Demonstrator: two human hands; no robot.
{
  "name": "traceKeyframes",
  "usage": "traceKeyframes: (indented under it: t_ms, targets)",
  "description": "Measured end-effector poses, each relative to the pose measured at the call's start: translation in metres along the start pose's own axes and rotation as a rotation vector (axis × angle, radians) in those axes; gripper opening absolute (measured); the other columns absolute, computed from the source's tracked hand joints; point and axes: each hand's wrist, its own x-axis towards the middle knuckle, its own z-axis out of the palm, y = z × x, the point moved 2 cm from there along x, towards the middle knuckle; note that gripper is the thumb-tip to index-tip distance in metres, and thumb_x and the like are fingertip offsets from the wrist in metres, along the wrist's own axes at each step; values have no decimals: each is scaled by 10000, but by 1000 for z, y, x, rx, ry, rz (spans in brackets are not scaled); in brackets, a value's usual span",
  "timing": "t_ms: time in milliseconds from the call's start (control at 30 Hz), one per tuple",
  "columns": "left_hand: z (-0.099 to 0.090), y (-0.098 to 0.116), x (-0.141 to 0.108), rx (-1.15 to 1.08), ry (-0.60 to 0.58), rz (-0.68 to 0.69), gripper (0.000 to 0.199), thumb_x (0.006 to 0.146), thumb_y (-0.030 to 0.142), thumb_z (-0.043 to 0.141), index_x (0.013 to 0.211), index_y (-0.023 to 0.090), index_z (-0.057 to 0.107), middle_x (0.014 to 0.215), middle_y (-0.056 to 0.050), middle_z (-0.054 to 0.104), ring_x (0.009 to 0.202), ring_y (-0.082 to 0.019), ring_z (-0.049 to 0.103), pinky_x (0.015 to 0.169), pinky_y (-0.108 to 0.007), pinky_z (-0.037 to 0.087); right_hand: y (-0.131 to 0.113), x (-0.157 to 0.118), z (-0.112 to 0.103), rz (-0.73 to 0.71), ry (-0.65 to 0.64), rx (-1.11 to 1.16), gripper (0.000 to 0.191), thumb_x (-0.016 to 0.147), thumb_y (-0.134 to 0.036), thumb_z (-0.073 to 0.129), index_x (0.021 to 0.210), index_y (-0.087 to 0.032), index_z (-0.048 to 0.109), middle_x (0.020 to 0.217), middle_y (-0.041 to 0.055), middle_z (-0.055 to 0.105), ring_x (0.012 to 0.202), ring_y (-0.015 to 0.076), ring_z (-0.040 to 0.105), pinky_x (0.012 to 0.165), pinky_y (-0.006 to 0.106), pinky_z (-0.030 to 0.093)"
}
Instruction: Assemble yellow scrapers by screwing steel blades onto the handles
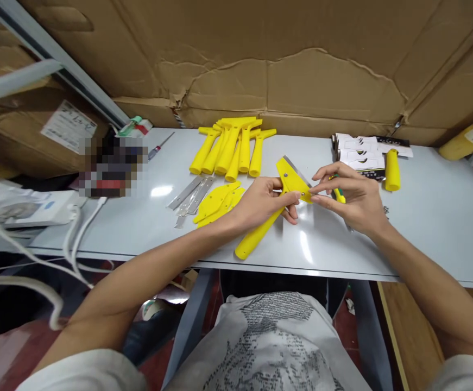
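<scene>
My left hand (266, 200) is wrapped round the neck of a yellow scraper (260, 234), whose handle slants down toward the table's front edge. A metal blade (296, 169) shows along the far edge of its head, and two screws sit in the yellow cover plate. At the head's right corner, my right hand (352, 198) pinches with thumb and fingertips; anything small between them is hidden. Partly behind that hand lies a green and yellow handled tool (339, 195). Left of my hands are loose metal blades (191, 194) and yellow cover plates (218, 202).
Several yellow scraper handles (232, 146) are piled at the back. Stacked printed cards (358, 149) and another yellow handle (392, 171) lie at the right. A screwdriver (161, 146) and white cables (82, 233) are on the left. Cardboard (293, 87) walls the table's rear.
</scene>
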Motion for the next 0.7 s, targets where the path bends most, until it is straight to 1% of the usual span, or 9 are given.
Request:
traceKeyframes:
  t_ms: [67, 167, 267, 367, 433, 567, 700]
  targets:
    - [2, -1, -1, -6, -10, -1, 84, 962, 142, 721, 887, 106, 711, 660, -29, 736, 559, -147, 718, 623, -245, 594, 1, 0, 2, 16, 1, 28, 108, 894, -350, 867, 994, -388, 882, 1137, 36, 747, 910, 220, 650, 843, 448, 564]
    - [4, -1, -2, -17, -27, 0, 100, 965, 154, 710, 875, 113, 706, 659, -22, 734, 554, -148, 720, 621, -244, 591, 0, 0, 5, 23, -3, 62, 148, 896, -331, 865, 1021, -408, 884, 1114, 30, 741, 913, 208, 645, 873, 438, 566]
    - [6, -1, -3, -12, -12, 8, 144, 979, 156, 679, 841, 119, 698, 652, -22, 729, 550, -141, 720, 615, -234, 581, 0, -2, 7, 33, -14, 88, 192, 900, -316, 859, 1051, -432, 880, 1114, 28, 739, 943, 205, 642, 918, 439, 572]
    - [6, -2, -4, 1, 9, 12, 169, 967, 202, 717, 816, 133, 687, 660, -22, 730, 555, -141, 721, 620, -234, 579, 1, -3, 10, 61, 0, 106, 166, 893, -337, 863, 1026, -434, 883, 1119, 29, 742, 932, 206, 631, 922, 447, 578]
    - [6, -4, -5, 2, 19, 16, 198, 949, 256, 759, 807, 141, 680, 662, -21, 728, 556, -144, 719, 622, -239, 580, 2, -4, 11, 93, 9, 137, 161, 883, -343, 870, 1016, -432, 885, 1113, 32, 739, 929, 205, 628, 882, 432, 574]
    - [5, -7, -5, 9, 27, 24, 216, 928, 318, 791, 836, 153, 686, 661, -16, 725, 552, -142, 708, 624, -246, 578, 6, -5, 14, 186, -18, 243, 188, 865, -333, 880, 1040, -401, 886, 1108, 47, 728, 986, 210, 650, 741, 361, 535]
    - [5, -8, -5, 43, 32, 37, 254, 911, 372, 824, 856, 163, 692, 647, -8, 715, 521, -126, 665, 591, -238, 551, 7, -6, 15, 265, -11, 321, 209, 806, -323, 927, 1002, -333, 856, 1087, 43, 715, 1000, 206, 643, 709, 329, 521]
